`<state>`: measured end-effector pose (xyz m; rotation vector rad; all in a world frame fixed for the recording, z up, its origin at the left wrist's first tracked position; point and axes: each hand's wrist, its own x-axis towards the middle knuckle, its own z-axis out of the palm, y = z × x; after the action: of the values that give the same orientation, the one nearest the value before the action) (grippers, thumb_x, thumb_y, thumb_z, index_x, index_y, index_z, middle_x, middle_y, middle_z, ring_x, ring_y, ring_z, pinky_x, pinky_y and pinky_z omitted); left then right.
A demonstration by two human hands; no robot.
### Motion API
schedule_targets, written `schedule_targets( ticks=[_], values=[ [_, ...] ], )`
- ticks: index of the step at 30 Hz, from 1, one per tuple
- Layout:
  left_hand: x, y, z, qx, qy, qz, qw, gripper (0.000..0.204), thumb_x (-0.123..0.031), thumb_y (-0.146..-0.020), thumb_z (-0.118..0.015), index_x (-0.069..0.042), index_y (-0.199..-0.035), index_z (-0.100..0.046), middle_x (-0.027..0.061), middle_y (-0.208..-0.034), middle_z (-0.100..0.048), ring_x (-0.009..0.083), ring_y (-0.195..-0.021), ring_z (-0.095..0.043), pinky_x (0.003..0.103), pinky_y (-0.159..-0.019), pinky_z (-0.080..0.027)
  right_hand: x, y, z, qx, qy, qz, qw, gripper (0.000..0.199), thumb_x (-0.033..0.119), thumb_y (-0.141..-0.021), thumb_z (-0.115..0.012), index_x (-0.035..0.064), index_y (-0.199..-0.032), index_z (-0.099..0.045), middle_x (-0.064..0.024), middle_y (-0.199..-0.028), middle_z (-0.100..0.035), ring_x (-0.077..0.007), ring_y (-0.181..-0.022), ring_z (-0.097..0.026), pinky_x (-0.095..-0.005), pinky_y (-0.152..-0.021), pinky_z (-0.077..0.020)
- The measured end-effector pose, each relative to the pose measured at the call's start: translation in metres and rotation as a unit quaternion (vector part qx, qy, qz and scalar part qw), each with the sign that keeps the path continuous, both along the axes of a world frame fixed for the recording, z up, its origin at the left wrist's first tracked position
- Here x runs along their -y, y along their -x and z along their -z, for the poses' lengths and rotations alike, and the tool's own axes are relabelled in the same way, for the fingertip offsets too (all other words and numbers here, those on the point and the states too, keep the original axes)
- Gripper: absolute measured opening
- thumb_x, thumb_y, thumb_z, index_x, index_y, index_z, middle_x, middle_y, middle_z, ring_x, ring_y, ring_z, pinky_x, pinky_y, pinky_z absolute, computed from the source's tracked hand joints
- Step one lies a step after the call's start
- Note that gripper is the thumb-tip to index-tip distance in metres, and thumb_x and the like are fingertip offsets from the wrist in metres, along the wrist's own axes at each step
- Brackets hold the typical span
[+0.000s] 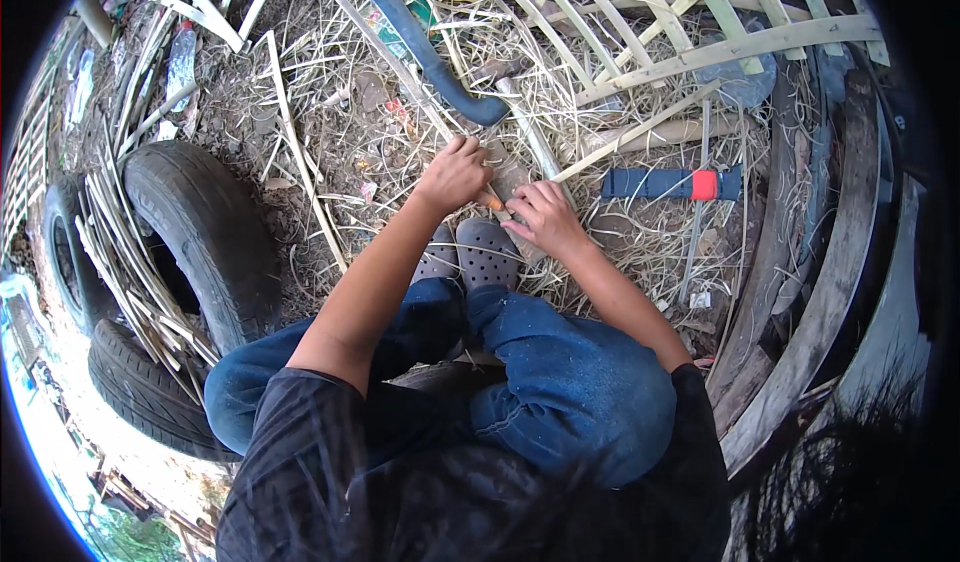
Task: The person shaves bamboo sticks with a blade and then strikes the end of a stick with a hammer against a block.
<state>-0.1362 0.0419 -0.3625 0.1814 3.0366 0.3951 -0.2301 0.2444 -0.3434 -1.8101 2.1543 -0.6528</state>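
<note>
My left hand [455, 173] is closed, knuckles up, over a small board [512, 170] on the ground. A small orange piece [490, 202] shows between my two hands, right by the left thumb; its kind is not clear. My right hand [545, 219] curls its fingers beside it, and what they grip is hidden. A pale bamboo strip [640, 130] runs from near the right hand toward the upper right. Just beyond the hands lie a long dark blue blade-shaped thing with a hooked end [425, 47] and what looks like a hammer [530, 127].
Right of my hands lies a dark blue strap-like piece with a red band [705, 185]. A bamboo lattice [700, 57] stands at the upper right, near weathered planks [835, 272]. Old tyres [205, 237] with bundled strips are at left. Shavings cover the dirt around my grey clogs [487, 252].
</note>
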Motion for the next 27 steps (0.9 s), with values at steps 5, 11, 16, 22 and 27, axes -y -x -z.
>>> schedule_targets(
  ticks=[5,11,16,22,27],
  values=[
    [0.002,0.001,0.002,0.012,-0.004,0.009,1.000,0.047,-0.059,-0.061,-0.063,-0.014,-0.074,-0.069,-0.0001,-0.086,-0.058,0.0186,-0.099,-0.050,0.033,-0.093,-0.037,0.001,-0.005,0.001,0.002,-0.004,0.022,1.000,0.031,0.025,-0.069,-0.079,0.0127,-0.095,-0.066,-0.0035,-0.096,-0.058,-0.0230,-0.095,-0.055,-0.0379,-0.086,-0.0436],
    [-0.001,0.008,-0.004,0.024,0.019,0.006,1.000,0.043,-0.057,-0.058,-0.064,-0.015,-0.068,-0.069,-0.0031,-0.078,-0.061,0.0150,-0.092,-0.052,0.030,-0.083,-0.038,-0.002,-0.011,-0.010,0.010,-0.008,0.034,0.999,0.027,0.020,-0.073,-0.076,0.0107,-0.096,-0.065,-0.0043,-0.095,-0.058,-0.0255,-0.094,-0.055,-0.0393,-0.087,-0.0431],
    [-0.003,0.002,-0.001,-0.006,0.040,0.000,0.999,0.014,-0.031,-0.069,-0.062,-0.020,-0.063,-0.067,-0.0066,-0.077,-0.061,0.0133,-0.090,-0.054,0.028,-0.079,-0.037,-0.006,-0.020,-0.002,-0.017,0.033,-0.018,0.999,0.021,0.012,-0.072,-0.073,0.0100,-0.093,-0.069,-0.0007,-0.091,-0.063,-0.0192,-0.089,-0.058,-0.0376,-0.079,-0.0424],
    [0.000,0.000,0.016,-0.014,0.050,-0.001,0.999,0.022,-0.044,-0.064,-0.066,-0.022,-0.063,-0.067,-0.0082,-0.076,-0.061,0.0139,-0.088,-0.053,0.030,-0.078,-0.038,-0.002,-0.025,0.000,-0.023,0.009,-0.032,0.999,0.025,0.009,-0.069,-0.071,0.0085,-0.094,-0.068,-0.0025,-0.095,-0.062,-0.0219,-0.091,-0.057,-0.0395,-0.080,-0.0414],
    [0.003,0.012,0.010,0.009,0.058,0.039,0.998,0.023,-0.044,-0.066,-0.066,-0.021,-0.065,-0.068,-0.0078,-0.070,-0.062,0.0135,-0.090,-0.056,0.030,-0.080,-0.040,-0.002,-0.017,0.000,-0.024,0.010,-0.039,0.999,0.025,0.009,-0.070,-0.071,0.0078,-0.094,-0.068,-0.0034,-0.095,-0.062,-0.0224,-0.091,-0.057,-0.0407,-0.083,-0.0416]
  ],
)
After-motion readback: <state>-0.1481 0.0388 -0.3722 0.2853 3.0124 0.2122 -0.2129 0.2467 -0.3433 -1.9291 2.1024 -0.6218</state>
